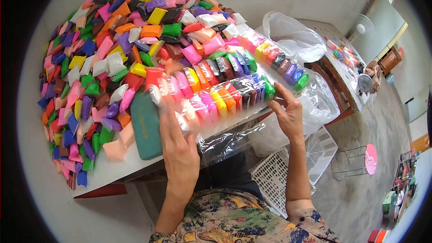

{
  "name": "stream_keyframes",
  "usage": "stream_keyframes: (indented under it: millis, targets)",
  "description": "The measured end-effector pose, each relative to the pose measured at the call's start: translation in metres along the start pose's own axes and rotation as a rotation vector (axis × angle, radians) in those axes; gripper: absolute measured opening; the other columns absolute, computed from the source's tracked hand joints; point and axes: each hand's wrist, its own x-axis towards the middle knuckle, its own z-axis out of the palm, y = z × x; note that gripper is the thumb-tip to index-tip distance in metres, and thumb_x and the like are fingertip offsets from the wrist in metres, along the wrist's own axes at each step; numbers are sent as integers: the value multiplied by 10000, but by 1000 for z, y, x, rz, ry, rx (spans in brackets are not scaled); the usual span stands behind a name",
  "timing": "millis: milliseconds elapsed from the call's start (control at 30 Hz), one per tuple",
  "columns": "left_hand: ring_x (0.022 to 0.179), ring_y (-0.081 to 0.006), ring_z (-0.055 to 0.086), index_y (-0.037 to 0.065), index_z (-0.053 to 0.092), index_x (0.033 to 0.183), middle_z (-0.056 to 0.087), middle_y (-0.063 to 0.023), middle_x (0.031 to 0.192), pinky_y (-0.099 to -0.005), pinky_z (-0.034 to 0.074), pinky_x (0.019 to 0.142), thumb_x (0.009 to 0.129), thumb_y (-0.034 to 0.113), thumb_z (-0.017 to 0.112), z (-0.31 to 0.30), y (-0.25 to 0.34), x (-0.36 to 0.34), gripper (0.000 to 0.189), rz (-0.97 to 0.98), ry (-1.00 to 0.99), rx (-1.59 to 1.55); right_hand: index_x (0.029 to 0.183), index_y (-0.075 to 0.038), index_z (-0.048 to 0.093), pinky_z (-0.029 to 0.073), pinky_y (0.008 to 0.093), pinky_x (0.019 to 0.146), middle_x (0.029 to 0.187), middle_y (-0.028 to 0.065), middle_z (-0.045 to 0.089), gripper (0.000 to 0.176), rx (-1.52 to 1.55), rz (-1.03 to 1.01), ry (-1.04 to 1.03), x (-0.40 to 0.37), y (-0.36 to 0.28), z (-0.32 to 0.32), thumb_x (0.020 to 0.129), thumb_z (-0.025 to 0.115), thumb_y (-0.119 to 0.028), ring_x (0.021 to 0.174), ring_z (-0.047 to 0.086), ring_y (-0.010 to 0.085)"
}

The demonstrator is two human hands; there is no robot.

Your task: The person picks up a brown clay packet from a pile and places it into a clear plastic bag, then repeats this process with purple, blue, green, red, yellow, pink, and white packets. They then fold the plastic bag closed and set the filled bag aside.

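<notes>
A clear plastic bag [234,101] with two rows of small coloured packets lies near the table's front edge. My left hand [177,146] rests against its left end, fingers extended and slightly blurred. At the right end, my right hand [286,113] has its thumb and fingers around the bag's edge beside a green packet. Behind it and to the right lies another wrapped row of coloured packets [283,65]. A dark green box [146,126] sits just left of my left hand. Loose coloured packets [103,65] are heaped over the left and back of the table.
Crumpled clear bags [292,36] are at the table's right end. White plastic baskets [276,175] stand below on the floor. Further right are a pink-topped stool [370,159], a second table [333,31] and a fan [361,28].
</notes>
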Motion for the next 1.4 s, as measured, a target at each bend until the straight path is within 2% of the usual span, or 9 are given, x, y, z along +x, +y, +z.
stream_keyframes:
  millis: [167,367,733,833,933,1033,1233,1333,1400]
  targets:
    - [1384,-497,372,-32,274,1528,321,-339,1496,-505,364,1132,837,-80,666,3,-1,-2,796,-36,-14,51,1192,47,675,562,288,722,1024,133,714,350,-17,-52,23,4,10,2,844,685,8,794,677,154]
    - [1357,-499,402,-37,285,1521,352,-336,1472,-510,377,1117,835,-93,649,6,-3,3,778,-26,11,50,1099,29,711,537,256,618,890,57,731,258,182,128,66,9,17,10,843,698,2,709,659,100]
    - [1316,-462,453,-29,279,1531,404,-298,1431,-484,415,1086,824,-105,635,14,-4,11,795,-44,72,102,1048,33,712,536,264,725,909,67,727,219,75,44,105,7,14,16,832,706,-5,769,679,116]
    - [1147,-437,532,0,259,1557,484,-253,1247,-476,446,958,818,-141,572,21,-7,12,815,26,174,118,1046,34,709,535,265,732,910,64,720,221,77,41,107,7,14,16,828,706,-2,775,676,118]
    - [1313,-453,458,-45,288,1517,399,-310,1428,-472,427,1076,837,-89,630,14,-1,12,763,-92,48,105,1055,34,706,535,266,740,923,63,718,234,64,43,111,6,15,17,824,709,-1,779,673,121]
    - [1185,-453,521,-4,277,1543,470,-273,1309,-458,454,975,845,-82,623,6,3,5,783,-68,75,93,1077,34,700,535,269,751,949,67,720,258,65,49,102,4,14,15,822,712,-4,795,674,125]
    - [1206,-456,548,-25,466,1417,510,-277,1373,-465,494,966,882,63,700,-32,22,-15,591,-148,13,153,1151,41,681,544,288,787,1016,92,723,326,54,45,73,2,15,13,832,717,-16,851,685,147]
    - [1192,-422,576,-29,551,1338,587,-243,1296,-453,522,915,889,72,688,-49,6,-22,480,56,179,248,1191,45,664,548,300,805,1035,111,725,369,22,45,73,1,17,11,836,729,-35,871,690,162]
    - [1214,-398,572,-29,579,1302,605,-232,1284,-437,511,938,899,77,673,-62,-5,-22,426,26,203,182,1207,46,656,548,305,808,1042,118,723,388,57,72,76,0,19,10,840,736,-54,881,688,168]
